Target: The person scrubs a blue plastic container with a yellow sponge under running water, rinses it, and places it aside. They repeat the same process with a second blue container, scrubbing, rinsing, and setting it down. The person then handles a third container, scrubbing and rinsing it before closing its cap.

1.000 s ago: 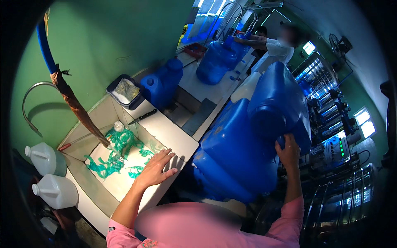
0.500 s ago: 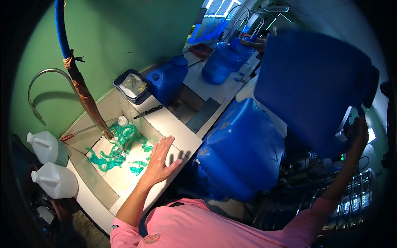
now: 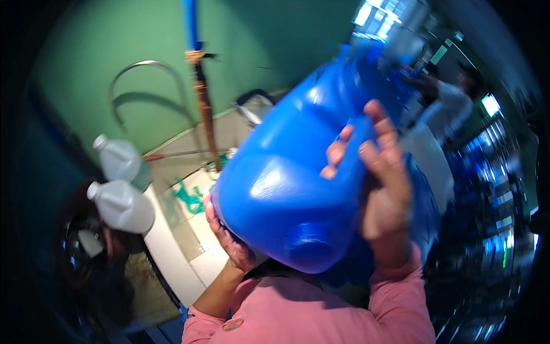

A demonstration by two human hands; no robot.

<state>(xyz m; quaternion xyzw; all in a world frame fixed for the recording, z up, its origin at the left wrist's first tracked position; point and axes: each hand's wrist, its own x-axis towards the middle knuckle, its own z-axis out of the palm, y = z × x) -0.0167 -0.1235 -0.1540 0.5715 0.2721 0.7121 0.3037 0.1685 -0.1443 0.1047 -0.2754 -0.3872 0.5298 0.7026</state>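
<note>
A large blue plastic jerrycan (image 3: 281,178) hangs tilted in front of my chest, its capped end toward me. My right hand (image 3: 387,186) is closed round the handle on its right side. Against the lower left side of the can, my left hand (image 3: 229,238) bears it with the palm and fingers. Beneath it lies a tiled basin (image 3: 166,246), partly hidden by the can. Green stringy netting (image 3: 189,198) shows in the basin. A blue hose (image 3: 203,97), wrapped in brown near its lower end, hangs down there.
Two whitish jugs, an upper one (image 3: 118,160) and a lower one (image 3: 122,207), stand left of the basin. A dark tub (image 3: 252,109) sits against the green wall. Another blue container (image 3: 424,200) is partly hidden on my right. At the far right, another person (image 3: 450,109) is blurred.
The blue jerrycan has come from the upper right to in front of me, over the basin's edge. My left hand, free before, now holds its side. The view has shifted.
</note>
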